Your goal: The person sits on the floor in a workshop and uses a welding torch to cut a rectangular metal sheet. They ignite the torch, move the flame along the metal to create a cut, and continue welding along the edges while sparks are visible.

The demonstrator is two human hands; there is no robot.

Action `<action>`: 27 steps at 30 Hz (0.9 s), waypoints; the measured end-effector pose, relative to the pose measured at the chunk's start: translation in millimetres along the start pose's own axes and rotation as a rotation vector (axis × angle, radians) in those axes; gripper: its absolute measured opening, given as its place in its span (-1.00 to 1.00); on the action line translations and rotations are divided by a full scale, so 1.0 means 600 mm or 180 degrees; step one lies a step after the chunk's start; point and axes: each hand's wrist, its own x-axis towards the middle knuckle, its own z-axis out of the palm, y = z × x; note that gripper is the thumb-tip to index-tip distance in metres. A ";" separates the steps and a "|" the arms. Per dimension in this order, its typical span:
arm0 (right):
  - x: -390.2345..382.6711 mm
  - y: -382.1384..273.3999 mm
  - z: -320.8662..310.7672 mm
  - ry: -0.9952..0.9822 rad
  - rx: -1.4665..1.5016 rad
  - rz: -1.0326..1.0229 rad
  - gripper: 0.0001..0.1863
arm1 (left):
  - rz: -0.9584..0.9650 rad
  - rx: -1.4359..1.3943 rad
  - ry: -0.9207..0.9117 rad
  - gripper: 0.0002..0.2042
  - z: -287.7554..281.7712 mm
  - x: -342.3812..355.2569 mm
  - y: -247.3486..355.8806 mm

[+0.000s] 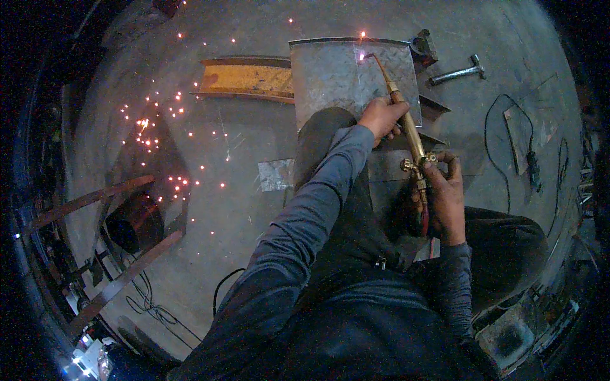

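Torch (pixel 413 136) clasped w/ L hand (pixel 381 119) & R hand (pixel 448 195).

Torch tip (pixel 367 56): lost in glare, upper centre; contact with the metal plate (pixel 327 79) cannot be told.
Left hand (pixel 383 117): fingers partly hidden under the torch (pixel 414 136).
Yellow beam (pixel 244 78): right end hidden by the metal plate.
Red hose (pixel 424 219): fades into shadow, partly behind the right hand (pixel 447 187).
Clutter (pixel 586 190): right edge, too dark to tell.
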 end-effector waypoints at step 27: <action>-0.005 -0.009 0.005 0.0022 -0.0002 0.0099 -0.65 | 0.0106 0.0101 0.0045 -0.66 0.000 0.001 -0.001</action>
